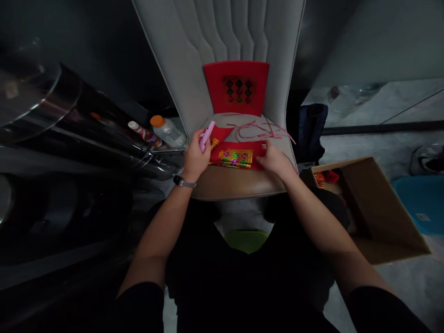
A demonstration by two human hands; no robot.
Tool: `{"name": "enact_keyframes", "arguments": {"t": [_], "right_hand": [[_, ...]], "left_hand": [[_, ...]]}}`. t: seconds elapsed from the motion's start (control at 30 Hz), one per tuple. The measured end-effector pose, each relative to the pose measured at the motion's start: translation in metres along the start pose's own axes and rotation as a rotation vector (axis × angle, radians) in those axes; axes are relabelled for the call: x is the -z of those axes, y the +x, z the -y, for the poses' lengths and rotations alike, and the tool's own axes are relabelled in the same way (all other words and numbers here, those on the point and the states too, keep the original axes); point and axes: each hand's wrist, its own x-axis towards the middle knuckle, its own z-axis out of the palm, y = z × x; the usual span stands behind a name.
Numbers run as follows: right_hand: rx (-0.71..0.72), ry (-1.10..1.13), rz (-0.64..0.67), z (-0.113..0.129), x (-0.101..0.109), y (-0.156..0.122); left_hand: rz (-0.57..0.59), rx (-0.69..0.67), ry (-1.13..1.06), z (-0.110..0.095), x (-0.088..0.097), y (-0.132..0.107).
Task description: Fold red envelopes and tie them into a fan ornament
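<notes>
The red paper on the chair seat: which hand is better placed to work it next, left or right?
Probably the right: the right hand lies on the red paper with nothing else in it, while the left hand is gripping a pink stick.

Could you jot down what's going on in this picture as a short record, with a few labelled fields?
Left hand: grips a pink stick-shaped item, use unclear
Right hand: fingers rest on a red paper sheet with gold-and-green print
Beside the hands: pink ribbon; a red card with black diamonds, propped on a grey upholstered chair
Rest: bottle with orange cap; cardboard box holding red-and-gold items; blue bin
</notes>
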Motion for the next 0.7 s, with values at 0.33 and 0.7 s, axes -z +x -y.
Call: {"name": "enact_keyframes", "arguments": {"t": [0.33, 0.7], "right_hand": [[0.678, -0.504, 0.244, 0.06, -0.047, 0.007], [0.634, -0.664, 0.25, 0.005, -0.022, 0.016]], "left_hand": [[-0.111, 0.076, -0.095, 0.017, 0.008, 0.013], [-0.046, 0.071, -0.078, 0.002, 0.014, 0.004]]}}
